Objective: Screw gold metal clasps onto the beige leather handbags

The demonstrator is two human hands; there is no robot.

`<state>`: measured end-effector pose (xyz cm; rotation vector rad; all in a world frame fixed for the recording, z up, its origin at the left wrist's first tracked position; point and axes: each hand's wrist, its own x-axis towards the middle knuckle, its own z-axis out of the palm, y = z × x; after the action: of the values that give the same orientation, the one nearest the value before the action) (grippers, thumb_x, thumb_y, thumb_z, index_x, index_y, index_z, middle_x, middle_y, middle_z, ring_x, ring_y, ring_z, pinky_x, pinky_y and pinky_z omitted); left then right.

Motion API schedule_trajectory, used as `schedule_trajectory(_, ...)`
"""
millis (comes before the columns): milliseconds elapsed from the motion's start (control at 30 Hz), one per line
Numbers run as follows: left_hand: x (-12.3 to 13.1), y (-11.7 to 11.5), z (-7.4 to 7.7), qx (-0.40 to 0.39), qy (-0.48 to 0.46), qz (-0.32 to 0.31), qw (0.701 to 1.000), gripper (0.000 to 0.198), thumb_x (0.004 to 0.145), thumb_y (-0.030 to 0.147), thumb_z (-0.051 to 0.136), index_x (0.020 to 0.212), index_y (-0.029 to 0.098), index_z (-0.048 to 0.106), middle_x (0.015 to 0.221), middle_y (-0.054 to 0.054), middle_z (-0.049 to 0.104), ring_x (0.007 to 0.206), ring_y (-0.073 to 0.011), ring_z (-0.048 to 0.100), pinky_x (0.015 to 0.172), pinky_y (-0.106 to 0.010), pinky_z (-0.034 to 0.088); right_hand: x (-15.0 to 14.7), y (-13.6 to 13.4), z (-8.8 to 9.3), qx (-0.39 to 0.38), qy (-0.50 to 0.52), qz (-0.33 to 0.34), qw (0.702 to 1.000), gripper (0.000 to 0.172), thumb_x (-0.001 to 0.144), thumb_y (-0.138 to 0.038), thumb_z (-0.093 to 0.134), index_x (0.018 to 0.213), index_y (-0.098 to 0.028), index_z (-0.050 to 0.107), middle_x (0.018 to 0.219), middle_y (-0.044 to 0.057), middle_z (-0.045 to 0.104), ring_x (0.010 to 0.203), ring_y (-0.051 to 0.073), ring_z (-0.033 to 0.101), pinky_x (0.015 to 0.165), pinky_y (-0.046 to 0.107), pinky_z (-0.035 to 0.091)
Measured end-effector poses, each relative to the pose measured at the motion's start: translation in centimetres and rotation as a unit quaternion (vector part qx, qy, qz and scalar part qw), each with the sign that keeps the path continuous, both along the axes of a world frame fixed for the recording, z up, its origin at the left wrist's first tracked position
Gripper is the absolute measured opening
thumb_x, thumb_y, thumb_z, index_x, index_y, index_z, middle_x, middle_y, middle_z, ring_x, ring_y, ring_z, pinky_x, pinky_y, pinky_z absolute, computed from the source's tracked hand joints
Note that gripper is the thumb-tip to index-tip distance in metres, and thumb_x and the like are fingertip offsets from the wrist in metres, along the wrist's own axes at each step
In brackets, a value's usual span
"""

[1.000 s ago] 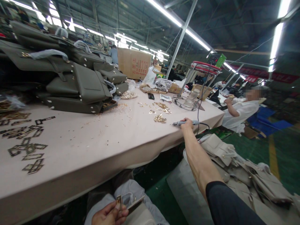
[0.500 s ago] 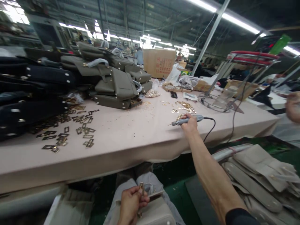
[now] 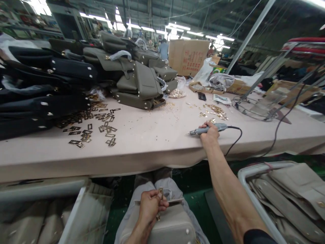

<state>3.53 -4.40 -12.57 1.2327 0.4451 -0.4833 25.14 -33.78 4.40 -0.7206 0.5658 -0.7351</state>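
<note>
Head view: from where I stand, a seated person faces a long, cloth-covered table [image 3: 142,147].
Left hand [image 3: 149,207]: closed, fingertips pinching a small gold plate [image 3: 161,191] that stands upright over a beige bag [image 3: 175,223] on the lap.
Right hand [image 3: 210,134]: wrapped around a grey driver [image 3: 221,127] above the near part of the table, its thin tip pointing left.
Cord [image 3: 238,129]: black, curving from the driver's back end down over the table edge.
Gold pieces [image 3: 218,112]: scattered just beyond the right hand, which covers some of the nearest.
Dark frames [image 3: 85,136]: strewn loose across the table's left side.
Black bags [image 3: 71,75]: heaped at far left, beside the frames.
Olive bags [image 3: 148,83]: piled next to them, blocking sight of what lies behind.
Phone [image 3: 202,97]: flat, behind the gold pieces.
Stand [image 3: 304,45]: red-topped with metal legs, on the right, partly screening a box behind it.
Carton [image 3: 188,56]: large, brown, red-printed, at the back.
Right bin [image 3: 250,170]: below the table, filled with beige bags.
Left bin [image 3: 76,205]: opposite, with more beige shapes inside.
</note>
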Motion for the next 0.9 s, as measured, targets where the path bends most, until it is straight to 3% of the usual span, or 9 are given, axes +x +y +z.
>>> schedule_trajectory(233, 0.1, -0.1, 0.5, 0.013, 0.017, 0.014, 1.000, 0.034, 0.066, 0.042, 0.081, 0.063, 0.012, 0.066, 0.061, -0.011, 0.070, 0.048, -0.0206, 0.068, 0.043, -0.025, 0.050, -1.6, 3.7, -0.2, 0.037, -0.024, 0.092, 0.995, 0.018, 0.085, -0.002, 0.057, 0.081, -0.018, 0.048, 0.069, -0.007, 0.051, 0.047, 0.003, 0.046, 0.049, 0.015, 0.050)
schedule_trajectory(500, -0.1, -0.2, 0.5, 0.010, 0.010, 0.009, 1.000, 0.038, 0.064, 0.048, 0.081, 0.062, 0.013, 0.066, 0.058, -0.011, 0.069, 0.049, -0.0209, 0.068, 0.044, -0.025, 0.050, -0.8, 8.6, -0.3, 0.019, -0.005, 0.087, 0.996, 0.022, 0.086, -0.004, 0.060, 0.077, -0.019, 0.047, 0.068, -0.007, 0.052, 0.047, 0.005, 0.048, 0.048, 0.019, 0.053)
schedule_trajectory(900, -0.1, 0.2, 0.4, 0.016, 0.013, 0.008, 1.000, 0.029, 0.068, 0.038, 0.077, 0.059, 0.012, 0.066, 0.056, -0.011, 0.069, 0.048, -0.0203, 0.067, 0.043, -0.025, 0.050, 0.1, 9.1, -0.2, 0.012, 0.020, 0.063, 0.998, 0.021, 0.081, -0.004, 0.063, 0.078, -0.019, 0.049, 0.065, -0.007, 0.054, 0.047, 0.006, 0.049, 0.046, 0.019, 0.054)
